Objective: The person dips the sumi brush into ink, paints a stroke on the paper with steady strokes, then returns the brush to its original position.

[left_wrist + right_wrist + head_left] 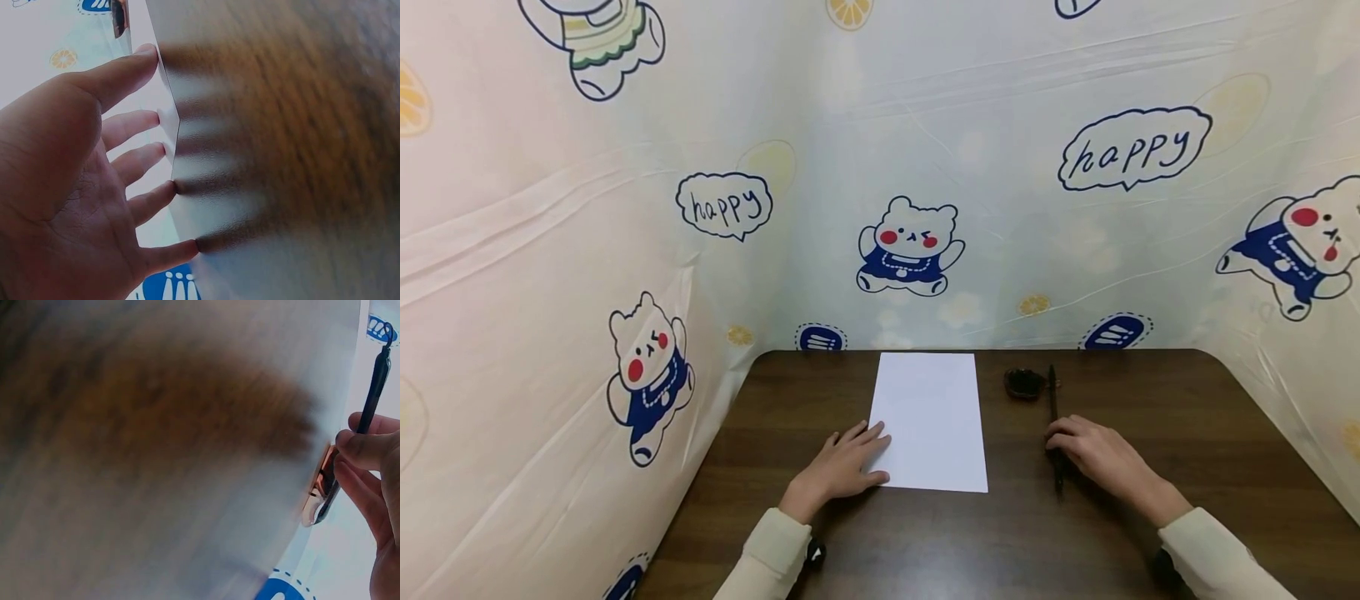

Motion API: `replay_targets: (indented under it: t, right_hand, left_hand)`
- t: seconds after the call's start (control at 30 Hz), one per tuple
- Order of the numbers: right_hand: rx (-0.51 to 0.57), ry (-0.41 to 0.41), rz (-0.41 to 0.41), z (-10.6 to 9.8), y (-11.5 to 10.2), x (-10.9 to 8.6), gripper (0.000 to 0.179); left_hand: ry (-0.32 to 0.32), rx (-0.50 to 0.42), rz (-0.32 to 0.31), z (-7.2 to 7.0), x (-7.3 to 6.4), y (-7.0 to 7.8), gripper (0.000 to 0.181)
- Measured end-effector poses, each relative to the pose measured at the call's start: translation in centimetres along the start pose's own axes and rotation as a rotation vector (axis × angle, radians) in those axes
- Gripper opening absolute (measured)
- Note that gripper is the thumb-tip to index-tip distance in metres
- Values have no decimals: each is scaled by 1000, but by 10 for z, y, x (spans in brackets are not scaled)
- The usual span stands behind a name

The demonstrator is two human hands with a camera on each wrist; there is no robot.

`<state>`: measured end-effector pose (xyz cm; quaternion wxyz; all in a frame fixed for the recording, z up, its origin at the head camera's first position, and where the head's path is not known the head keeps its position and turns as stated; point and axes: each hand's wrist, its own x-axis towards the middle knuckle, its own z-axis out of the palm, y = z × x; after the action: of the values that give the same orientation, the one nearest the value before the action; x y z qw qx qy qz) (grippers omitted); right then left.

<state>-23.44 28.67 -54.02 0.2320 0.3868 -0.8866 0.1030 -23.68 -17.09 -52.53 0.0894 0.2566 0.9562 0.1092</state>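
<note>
A white sheet of paper [928, 421] lies on the dark wooden table. My left hand [842, 464] rests at its lower left edge with fingers spread, and in the left wrist view the fingertips [145, 57] touch down along the paper's border. To the right of the paper, my right hand [1093, 454] pinches a dark writing brush [1053, 400] by its handle, between thumb and fingers. A hanging loop shows at the brush's near end [380, 369] in the right wrist view. Beside the brush's far end sits a small dark inkstone-like dish [1024, 384].
The wooden table [955, 550] has rounded far corners. A patterned curtain [910, 125] with bears and "happy" bubbles hangs close behind it and along both sides.
</note>
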Motion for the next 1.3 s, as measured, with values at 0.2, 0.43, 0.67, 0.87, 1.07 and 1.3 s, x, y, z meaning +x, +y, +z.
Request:
replay_targets:
  t: [0.2, 0.43, 0.67, 0.87, 1.07, 1.3]
  right_hand:
    - [-14, 35, -29, -2, 3, 3, 31]
    - [-7, 66, -43, -5, 4, 5, 33]
    - [-2, 53, -42, -10, 4, 6, 16]
    - [-4, 36, -15, -14, 4, 8, 54]
    - [-20, 52, -22, -21, 3, 14, 50]
    - [-57, 78, -30, -30, 3, 22, 25]
  left_hand:
    - [1, 8, -2, 1, 1, -1, 67]
    - [-7, 2, -6, 1, 1, -1, 68]
    - [-7, 6, -13, 1, 1, -1, 68]
    - [-13, -9, -22, 1, 1, 0, 68]
    - [-18, -15, -27, 1, 1, 0, 68]
    - [-19, -8, -25, 1, 1, 0, 68]
